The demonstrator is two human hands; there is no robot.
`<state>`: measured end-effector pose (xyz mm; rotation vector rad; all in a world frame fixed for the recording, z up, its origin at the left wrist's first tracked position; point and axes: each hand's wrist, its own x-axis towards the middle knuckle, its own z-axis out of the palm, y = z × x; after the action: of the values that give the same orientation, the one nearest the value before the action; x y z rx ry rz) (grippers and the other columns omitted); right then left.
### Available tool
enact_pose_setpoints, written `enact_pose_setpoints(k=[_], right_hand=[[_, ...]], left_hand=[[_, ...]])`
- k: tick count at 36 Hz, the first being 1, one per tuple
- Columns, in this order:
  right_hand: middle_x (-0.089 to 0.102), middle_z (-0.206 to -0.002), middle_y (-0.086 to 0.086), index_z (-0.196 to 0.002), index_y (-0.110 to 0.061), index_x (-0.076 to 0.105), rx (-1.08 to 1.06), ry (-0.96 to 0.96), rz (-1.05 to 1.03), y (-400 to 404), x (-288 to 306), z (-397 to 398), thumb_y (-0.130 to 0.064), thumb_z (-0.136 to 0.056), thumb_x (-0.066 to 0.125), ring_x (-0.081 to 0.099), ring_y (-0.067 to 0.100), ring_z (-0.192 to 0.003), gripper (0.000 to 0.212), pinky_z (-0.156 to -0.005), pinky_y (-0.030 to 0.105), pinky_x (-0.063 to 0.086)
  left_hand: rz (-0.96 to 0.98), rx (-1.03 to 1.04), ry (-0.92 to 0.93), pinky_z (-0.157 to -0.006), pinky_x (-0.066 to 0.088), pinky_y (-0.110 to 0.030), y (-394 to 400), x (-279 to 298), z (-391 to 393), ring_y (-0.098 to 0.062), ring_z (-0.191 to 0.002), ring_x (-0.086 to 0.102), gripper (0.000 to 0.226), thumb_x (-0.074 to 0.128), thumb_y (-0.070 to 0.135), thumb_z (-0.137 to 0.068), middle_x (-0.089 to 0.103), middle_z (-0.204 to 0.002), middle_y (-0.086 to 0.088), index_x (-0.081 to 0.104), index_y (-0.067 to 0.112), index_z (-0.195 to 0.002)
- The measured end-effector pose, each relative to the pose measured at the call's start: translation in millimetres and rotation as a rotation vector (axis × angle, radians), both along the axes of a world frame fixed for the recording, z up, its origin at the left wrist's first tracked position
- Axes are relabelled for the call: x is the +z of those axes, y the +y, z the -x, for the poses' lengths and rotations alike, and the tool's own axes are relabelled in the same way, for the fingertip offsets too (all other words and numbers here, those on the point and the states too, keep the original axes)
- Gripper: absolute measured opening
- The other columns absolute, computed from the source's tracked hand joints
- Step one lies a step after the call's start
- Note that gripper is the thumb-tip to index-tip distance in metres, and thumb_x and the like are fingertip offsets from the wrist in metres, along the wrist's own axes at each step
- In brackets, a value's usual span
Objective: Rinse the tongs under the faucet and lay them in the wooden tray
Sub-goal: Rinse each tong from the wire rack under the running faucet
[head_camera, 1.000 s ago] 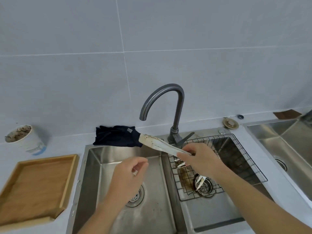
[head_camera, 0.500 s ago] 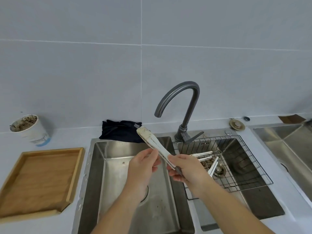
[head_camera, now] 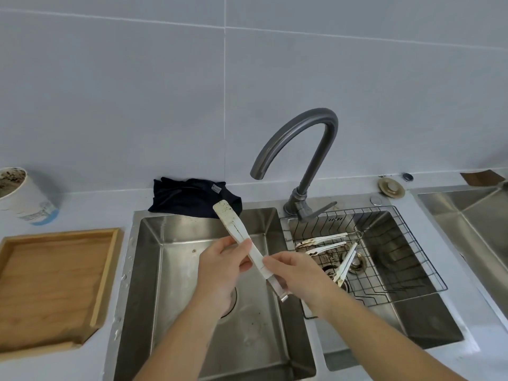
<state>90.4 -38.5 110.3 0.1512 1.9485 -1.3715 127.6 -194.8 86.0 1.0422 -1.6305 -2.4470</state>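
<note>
Head view. Both hands are over the left sink basin [head_camera: 176,270], clamped on one pair of white tongs [head_camera: 239,237]. The left hand [head_camera: 220,273] pinches the middle of the tongs between thumb and fingers. The right hand [head_camera: 299,276] grips the near end. The tongs slant from near right up to far left, arms closed together, with the stained flat tip toward the far rim of the basin, in front of a dark cloth [head_camera: 192,196] lying on the desk [head_camera: 82,204]. The tongs are below and left of the faucet [head_camera: 308,149] spout; no water stream is visible.

Right basin: a black wire rack [head_camera: 398,243] sits inside it, holding more white tongs [head_camera: 327,244], some with brown stains.

Left of the sink: the wooden tray [head_camera: 107,270] lies flat on the desk, nothing in it. A white cup [head_camera: 24,199] with dark residue stands far left, beyond the tray.

Far right: a brass drain plug [head_camera: 391,187] rests on the desk beside the edge of a second sink [head_camera: 467,215].
</note>
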Motion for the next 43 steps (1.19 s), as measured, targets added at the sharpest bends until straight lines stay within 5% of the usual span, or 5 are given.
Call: enact_pose_setpoints(k=[8,14,23,29,43], right_hand=[[0.067,-0.122,-0.009,-0.131,-0.026,0.063,0.126,0.407,-0.461,37.0,10.1,76.1,-0.047,-0.094,0.06,0.063,0.005,-0.093,0.043,-0.078,0.018,0.048],[0.055,-0.144,0.009,-0.142,-0.013,0.054,0.376,0.663,-0.881,55.6,4.2,118.2,-0.03,-0.099,0.056,0.054,0.029,-0.128,0.046,-0.105,0.042,0.043],[0.063,-0.091,0.005,-0.075,-0.017,0.053,0.625,0.654,-1.22,53.4,-2.6,152.6,-0.009,-0.094,0.056,0.058,0.023,-0.081,0.022,-0.069,0.033,0.049],[0.046,-0.066,0.0,-0.067,-0.018,0.044,0.626,0.633,-1.312,41.6,-4.1,151.8,0.0,-0.088,0.058,0.054,0.023,-0.07,0.031,-0.064,0.032,0.045],[0.048,-0.073,0.001,-0.086,-0.01,0.062,0.595,0.657,-1.264,41.5,-9.3,161.8,-0.028,-0.096,0.065,0.053,0.024,-0.078,0.02,-0.069,0.034,0.044]], left_hand=[[-0.042,0.04,-0.061,-0.066,0.062,-0.027,-17.6,-19.7,7.6,-0.023,-0.082,0.078,0.016,0.073,0.01,-0.09,0.079,-0.088,-0.01,0.072,0.002,-0.104],[-0.018,0.023,-0.081,-0.076,0.063,-0.033,-20.9,-30.9,14.1,-0.023,-0.085,0.077,0.018,0.073,0.012,-0.09,0.079,-0.086,-0.007,0.072,0.004,-0.106],[-0.022,0.027,-0.086,-0.078,0.064,-0.036,-25.3,-41.2,14.7,-0.023,-0.082,0.077,0.013,0.074,0.011,-0.089,0.079,-0.08,-0.006,0.073,0.007,-0.101],[-0.039,0.038,-0.097,-0.08,0.062,-0.038,-30.1,-51.2,17.5,-0.024,-0.084,0.077,0.013,0.074,0.011,-0.088,0.079,-0.081,-0.007,0.073,0.008,-0.101],[-0.045,0.059,-0.132,-0.081,0.063,-0.043,-38.7,-78.2,16.4,-0.025,-0.082,0.077,0.018,0.077,0.012,-0.085,0.077,-0.079,-0.009,0.073,0.005,-0.101]])
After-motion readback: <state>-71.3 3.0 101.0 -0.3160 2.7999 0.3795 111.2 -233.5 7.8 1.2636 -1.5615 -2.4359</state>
